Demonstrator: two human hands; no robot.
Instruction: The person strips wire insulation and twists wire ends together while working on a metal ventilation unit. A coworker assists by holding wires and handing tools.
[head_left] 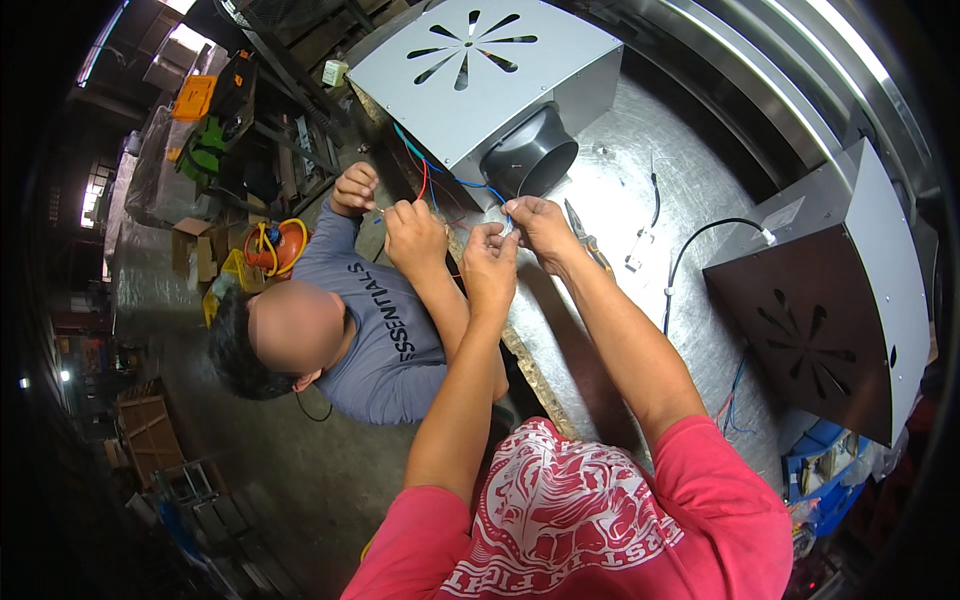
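Note:
My left hand is closed in a pinch on a small whitish piece, probably a wire connector. Right beside it, my right hand pinches a blue wire near its end, fingertips almost touching the left ones. This wire runs from the near left edge of a silver metal housing with petal-shaped slots and a round black duct collar. A red wire hangs from the same edge, close to a co-worker's two hands, which hold something thin.
Pliers lie on the metal table just right of my right hand. Farther right are a small white part, a black cable and a second slotted housing. The co-worker crouches against the table's left edge.

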